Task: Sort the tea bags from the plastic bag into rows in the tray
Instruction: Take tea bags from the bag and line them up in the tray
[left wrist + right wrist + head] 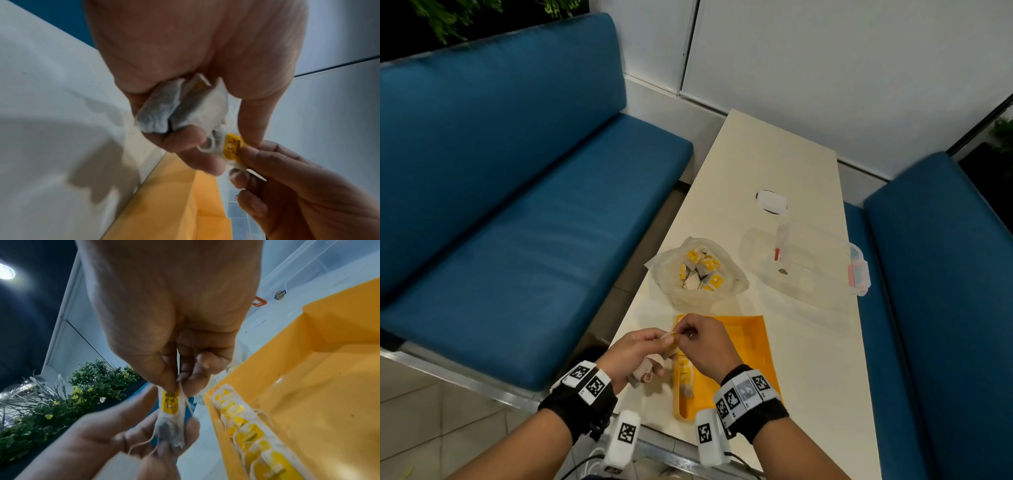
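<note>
My left hand [641, 353] grips a small bunch of tea bags [180, 105] in its curled fingers, just left of the yellow tray [751, 339]. My right hand [700, 337] pinches the top of one tea bag with a yellow tag [169, 402] at the left hand's fingertips; the same tag [233, 147] shows in the left wrist view. A row of tea bags [246, 431] lies along the tray's left wall. Beyond the tray sits the clear plastic bag [697, 270], open, with several tea bags inside.
A clear lidded plastic box [815, 263] stands right of the bag. A small white packet [771, 201] lies farther back on the cream table [774, 154]. Blue benches [517, 205] flank the table on both sides.
</note>
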Motion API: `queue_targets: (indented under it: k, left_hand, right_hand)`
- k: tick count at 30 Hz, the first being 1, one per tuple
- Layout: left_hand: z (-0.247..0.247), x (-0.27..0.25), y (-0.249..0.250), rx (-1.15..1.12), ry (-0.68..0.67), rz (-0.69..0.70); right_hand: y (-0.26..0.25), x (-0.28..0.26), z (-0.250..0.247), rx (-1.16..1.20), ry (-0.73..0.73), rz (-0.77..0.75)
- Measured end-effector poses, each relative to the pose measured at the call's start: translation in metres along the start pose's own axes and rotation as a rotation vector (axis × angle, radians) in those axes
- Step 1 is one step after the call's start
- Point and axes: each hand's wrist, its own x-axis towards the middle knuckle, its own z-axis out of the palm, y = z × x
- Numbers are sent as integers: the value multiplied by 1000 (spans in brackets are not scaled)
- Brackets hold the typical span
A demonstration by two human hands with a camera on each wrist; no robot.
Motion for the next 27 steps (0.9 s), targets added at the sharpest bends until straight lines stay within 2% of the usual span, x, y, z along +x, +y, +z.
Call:
queue_targets:
  k: [4,8,12,17,21,24,27]
  left_hand:
    - [0,-1,-3,38,46,7]
    - [4,-1,-3,7,87,67]
    - [8,-1,0,3,105,103]
    - [10,1,2,-6,130,95]
    - [5,4,0,31,221,20]
    - [2,6,-4,95,247,-21]
    - [4,6,-7,171,229,-55]
  right_hand:
    - [-2,2,-6,23,33,-11]
    - [1,3,-4,114,75,40]
    - [1,2,-4,67,82,36]
    - [4,1,-13,217,89,50]
    - [19,-2,-24,52,105,56]
    - [36,-9,-29,125,40,116]
    - [49,-19,-25,101,-111,160]
